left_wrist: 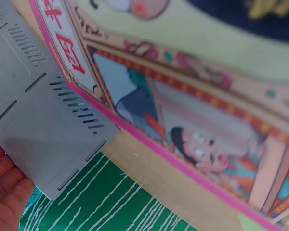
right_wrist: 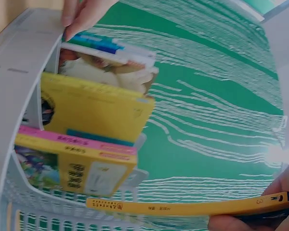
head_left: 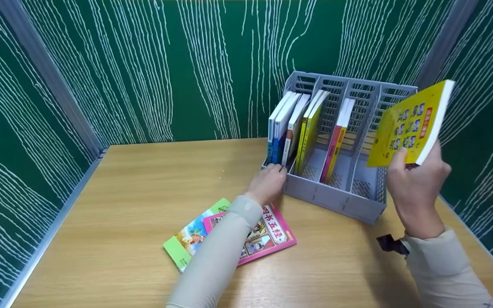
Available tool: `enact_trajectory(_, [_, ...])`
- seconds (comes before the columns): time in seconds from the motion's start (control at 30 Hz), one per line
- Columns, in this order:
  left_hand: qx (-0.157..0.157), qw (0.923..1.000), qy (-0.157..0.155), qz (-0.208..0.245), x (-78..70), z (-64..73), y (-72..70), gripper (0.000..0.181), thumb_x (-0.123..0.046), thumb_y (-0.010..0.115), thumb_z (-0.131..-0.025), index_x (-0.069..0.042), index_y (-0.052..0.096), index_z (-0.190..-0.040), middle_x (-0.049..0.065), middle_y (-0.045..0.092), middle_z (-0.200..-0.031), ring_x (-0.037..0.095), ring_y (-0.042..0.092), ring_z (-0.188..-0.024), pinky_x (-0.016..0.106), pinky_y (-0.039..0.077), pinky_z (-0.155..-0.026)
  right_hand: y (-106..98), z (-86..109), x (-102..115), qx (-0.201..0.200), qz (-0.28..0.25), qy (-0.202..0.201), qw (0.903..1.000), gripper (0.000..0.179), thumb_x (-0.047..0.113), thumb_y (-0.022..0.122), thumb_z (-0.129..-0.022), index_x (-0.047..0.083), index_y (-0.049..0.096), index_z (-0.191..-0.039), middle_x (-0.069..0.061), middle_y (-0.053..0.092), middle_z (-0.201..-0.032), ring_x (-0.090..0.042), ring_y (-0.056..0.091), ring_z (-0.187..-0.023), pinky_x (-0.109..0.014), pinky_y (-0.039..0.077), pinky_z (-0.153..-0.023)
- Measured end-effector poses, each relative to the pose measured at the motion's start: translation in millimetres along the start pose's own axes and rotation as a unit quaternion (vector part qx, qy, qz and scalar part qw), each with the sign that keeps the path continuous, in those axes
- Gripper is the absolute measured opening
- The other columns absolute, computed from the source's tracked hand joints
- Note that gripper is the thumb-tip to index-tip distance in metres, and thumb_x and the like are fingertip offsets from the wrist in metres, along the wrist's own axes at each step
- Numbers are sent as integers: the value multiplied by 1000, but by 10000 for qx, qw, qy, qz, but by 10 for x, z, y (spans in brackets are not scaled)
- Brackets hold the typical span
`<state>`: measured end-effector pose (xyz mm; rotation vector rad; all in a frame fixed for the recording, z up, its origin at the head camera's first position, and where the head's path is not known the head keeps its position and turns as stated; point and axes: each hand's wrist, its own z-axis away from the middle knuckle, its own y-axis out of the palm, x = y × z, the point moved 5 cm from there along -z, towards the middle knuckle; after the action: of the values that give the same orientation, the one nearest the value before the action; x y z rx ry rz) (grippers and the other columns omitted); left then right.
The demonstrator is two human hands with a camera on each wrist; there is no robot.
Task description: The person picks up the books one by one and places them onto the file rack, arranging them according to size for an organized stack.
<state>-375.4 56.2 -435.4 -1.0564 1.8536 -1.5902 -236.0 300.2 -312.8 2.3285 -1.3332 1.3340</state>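
My right hand (head_left: 420, 186) holds a yellow book (head_left: 407, 124) up at the right end of a grey divided book rack (head_left: 336, 201), thumb on its cover. The right wrist view shows the book's yellow spine (right_wrist: 173, 207) apart from the rack. At the rack's front left corner, my left hand (head_left: 268, 184) grips the edge with curled fingers. Blue and white books (head_left: 281, 128) stand in the leftmost compartment, yellow books (head_left: 308, 137) in the one beside it. Farther right stand a pink-spined book (head_left: 331, 149) and a yellow-spined book (head_left: 340, 147). The rightmost compartment holds no book.
A pink-bordered comic book (head_left: 278, 237) lies flat on the wooden table (head_left: 135, 196), overlapping a green-edged book (head_left: 178, 252). The left forearm covers part of both. Green panels (head_left: 212, 77) with white wavy lines stand around the table.
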Motion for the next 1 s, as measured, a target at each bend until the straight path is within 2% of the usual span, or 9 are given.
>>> enact_trajectory(0.1, [-47, 9998, -20, -174, 3, -17, 5, 31, -9, 55, -114, -7, 68, -142, 8, 76, -129, 20, 71, -119, 31, 60, -107, 81, -30, -102, 157, 187, 112, 9996, 55, 16, 55, -110, 15, 44, -164, -3, 61, -159, -31, 65, -140, -49, 61, -98])
enact_trajectory(0.2, [-157, 9994, -20, -292, 1, -29, 14, 26, -9, 55, -114, -7, 74, -132, 6, 78, -121, 19, 74, -110, 30, 63, -100, 169, -47, -194, 336, 250, 209, 9989, 57, 15, 53, -110, 13, 41, -165, -9, 58, -162, -36, 63, -142, -61, 58, -100])
enact_trajectory(0.27, [-191, 9992, -42, -336, -3, -35, 12, 24, -11, 55, -114, -8, 76, -126, 5, 79, -117, 18, 74, -107, 30, 63, -97, 226, -69, -247, 470, 264, 249, 9982, 58, 13, 51, -110, 11, 38, -167, -13, 57, -163, -40, 61, -142, -65, 57, -101])
enact_trajectory(0.57, [118, 9998, -145, -82, 16, -74, -8, 25, -16, 57, -114, -12, 78, -126, 5, 81, -121, 18, 75, -108, 30, 63, -99, 427, -174, -504, 1103, 357, 693, 9908, 63, 19, 47, -112, 14, 27, -172, -18, 48, -169, -48, 56, -146, -69, 53, -106])
enact_trajectory(0.77, [314, 9986, -291, 315, 75, -130, -34, 27, -18, 56, -115, -13, 81, -124, 5, 82, -116, 18, 77, -102, 31, 65, -96, 541, -270, -604, 1385, 254, 749, 9872, 62, 19, 43, -113, 12, 26, -172, -21, 47, -169, -50, 56, -145, -67, 53, -106])
enact_trajectory(1.0, [490, 9980, -265, 303, 131, -182, -44, 25, -19, 61, -113, -15, 82, -126, 5, 83, -114, 17, 78, -97, 30, 66, -93, 754, -343, -746, 1872, 323, 805, 9785, 61, 13, 41, -112, 7, 26, -171, -27, 44, -168, -54, 53, -145, -70, 50, -107])
